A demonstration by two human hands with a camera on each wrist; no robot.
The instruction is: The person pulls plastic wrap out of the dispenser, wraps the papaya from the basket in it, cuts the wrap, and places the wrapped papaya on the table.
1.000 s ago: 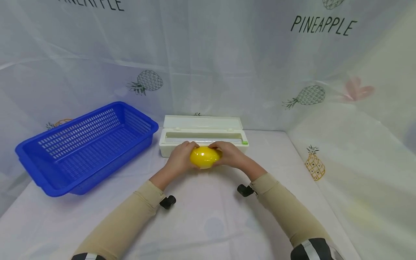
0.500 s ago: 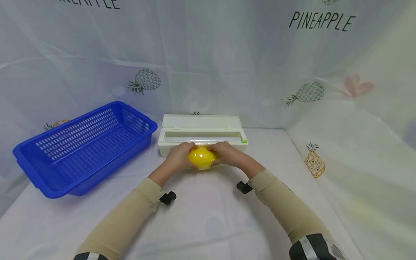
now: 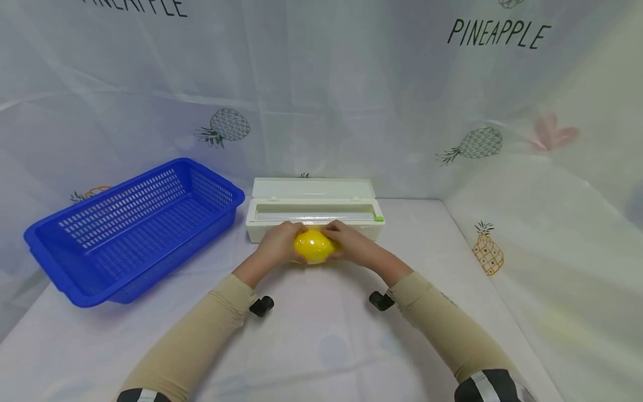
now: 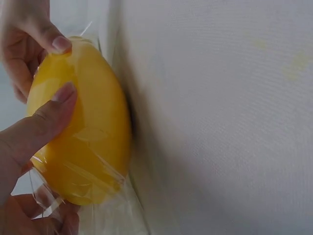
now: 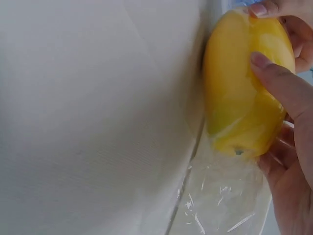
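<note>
A glossy yellow mango-shaped fruit (image 3: 313, 247) is held between both hands just in front of a white cling film dispenser (image 3: 313, 215), whose lid stands raised. Clear cling film (image 5: 222, 196) lies around the fruit and trails beyond its end in the right wrist view. My left hand (image 3: 279, 244) grips one end, its thumb (image 4: 51, 115) laid along the skin and its fingers partly behind the film. At the other end my right hand (image 3: 351, 244) grips too, with the thumb (image 5: 276, 78) on the near face. The fruit's far side is hidden.
A blue perforated plastic basket (image 3: 135, 273) stands at the left, tilted in view. White cloth (image 3: 321, 346) covers the table. Pineapple-printed curtain (image 3: 326, 89) hangs behind and along the right side. The dispenser has a small green piece (image 3: 379, 219) at its right end.
The fruit and both hands have come very slightly nearer to the wearer. The right fingers have shifted a little on the fruit. Basket and dispenser stay in place.
</note>
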